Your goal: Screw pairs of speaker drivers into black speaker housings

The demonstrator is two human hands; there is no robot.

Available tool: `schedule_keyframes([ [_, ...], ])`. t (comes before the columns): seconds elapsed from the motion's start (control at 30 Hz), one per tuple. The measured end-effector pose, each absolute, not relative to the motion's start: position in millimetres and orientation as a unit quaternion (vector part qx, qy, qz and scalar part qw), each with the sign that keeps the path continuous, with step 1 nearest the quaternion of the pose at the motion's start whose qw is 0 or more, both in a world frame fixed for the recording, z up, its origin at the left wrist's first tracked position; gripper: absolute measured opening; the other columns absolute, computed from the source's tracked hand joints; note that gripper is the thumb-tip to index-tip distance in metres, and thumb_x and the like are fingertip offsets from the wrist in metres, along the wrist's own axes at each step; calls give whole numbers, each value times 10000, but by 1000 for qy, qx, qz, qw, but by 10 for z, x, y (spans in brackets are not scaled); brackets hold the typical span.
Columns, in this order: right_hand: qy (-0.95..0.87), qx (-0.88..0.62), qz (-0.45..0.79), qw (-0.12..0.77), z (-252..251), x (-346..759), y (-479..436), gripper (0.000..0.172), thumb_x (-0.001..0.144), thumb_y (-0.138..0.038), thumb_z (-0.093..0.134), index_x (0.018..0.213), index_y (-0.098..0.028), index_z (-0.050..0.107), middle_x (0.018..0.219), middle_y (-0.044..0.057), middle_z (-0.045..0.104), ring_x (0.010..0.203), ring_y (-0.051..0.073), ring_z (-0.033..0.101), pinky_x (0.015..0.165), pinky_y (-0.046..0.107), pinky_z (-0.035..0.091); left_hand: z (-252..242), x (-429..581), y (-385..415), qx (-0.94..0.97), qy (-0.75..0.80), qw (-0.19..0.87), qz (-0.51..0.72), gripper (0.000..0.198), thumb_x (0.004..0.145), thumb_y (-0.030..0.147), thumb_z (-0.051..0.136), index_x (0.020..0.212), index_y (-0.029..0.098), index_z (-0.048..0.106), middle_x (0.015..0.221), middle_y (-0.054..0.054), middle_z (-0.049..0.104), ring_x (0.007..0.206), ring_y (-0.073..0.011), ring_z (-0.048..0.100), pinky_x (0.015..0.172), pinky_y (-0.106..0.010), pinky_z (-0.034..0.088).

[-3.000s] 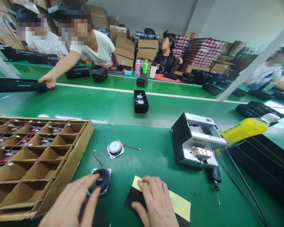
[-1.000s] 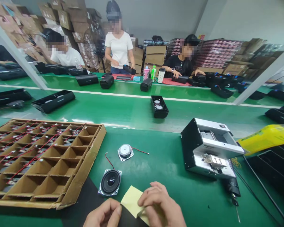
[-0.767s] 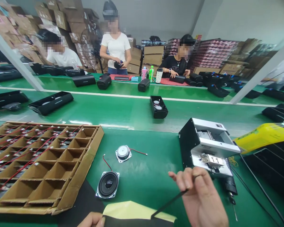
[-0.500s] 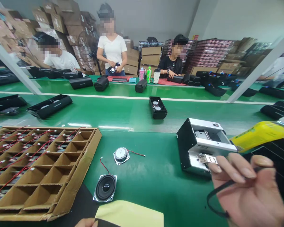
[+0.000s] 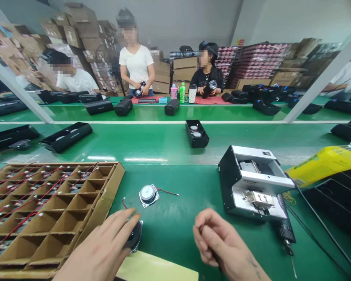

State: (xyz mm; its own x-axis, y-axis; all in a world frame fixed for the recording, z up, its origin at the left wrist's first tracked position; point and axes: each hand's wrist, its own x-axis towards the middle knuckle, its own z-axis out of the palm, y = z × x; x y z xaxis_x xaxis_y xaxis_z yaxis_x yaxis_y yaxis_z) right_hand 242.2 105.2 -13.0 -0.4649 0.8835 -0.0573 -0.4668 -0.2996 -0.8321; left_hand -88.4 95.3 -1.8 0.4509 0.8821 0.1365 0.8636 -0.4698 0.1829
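My left hand (image 5: 102, 246) is open, fingers apart, over the black speaker (image 5: 133, 235) and partly hiding it. Closed around a thin black strip is my right hand (image 5: 219, 242), above the green mat to the right of the yellow sheet (image 5: 158, 268). A second speaker (image 5: 148, 194) lies magnet side up with a red wire stretched to its right. The cardboard divider box (image 5: 117, 183) on the left holds parts with red wires; several front cells are bare.
A silver-black machine (image 5: 254, 183) stands right, an electric screwdriver (image 5: 286, 230) beside it. Behind it lies a yellow bottle (image 5: 324, 164). An open black casing (image 5: 196, 134) with two speakers sits on the green belt (image 5: 140, 140). Several people work across it.
My right hand has moved left, away from the machine, with the black strip. My left hand has risen from the bottom edge and opened over the black speaker.
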Motion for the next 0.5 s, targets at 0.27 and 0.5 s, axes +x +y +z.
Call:
schedule_keyframes([
  [0.27, -488, -352, 711, 363, -99, 2370, 974, 587, 921, -627, 735, 1320, -201, 678, 867, 33, 673, 646, 88, 532, 643, 247, 436, 210, -603, 1609, 903, 371, 175, -131, 695, 729, 76, 640, 1401, 251, 671, 1277, -110, 748, 1254, -318, 671, 1149, -464, 468],
  [0.5, -502, -442, 669, 325, -30, 2335, 981, 331, 895, -486, 744, 946, -161, 711, 791, 41, 713, 641, 104, 476, 629, 263, 353, 347, -624, 1722, 877, 400, 237, -124, 220, 673, 59, 563, 786, 231, 640, 1018, -17, 664, 860, -193, 673, 749, -259, 510],
])
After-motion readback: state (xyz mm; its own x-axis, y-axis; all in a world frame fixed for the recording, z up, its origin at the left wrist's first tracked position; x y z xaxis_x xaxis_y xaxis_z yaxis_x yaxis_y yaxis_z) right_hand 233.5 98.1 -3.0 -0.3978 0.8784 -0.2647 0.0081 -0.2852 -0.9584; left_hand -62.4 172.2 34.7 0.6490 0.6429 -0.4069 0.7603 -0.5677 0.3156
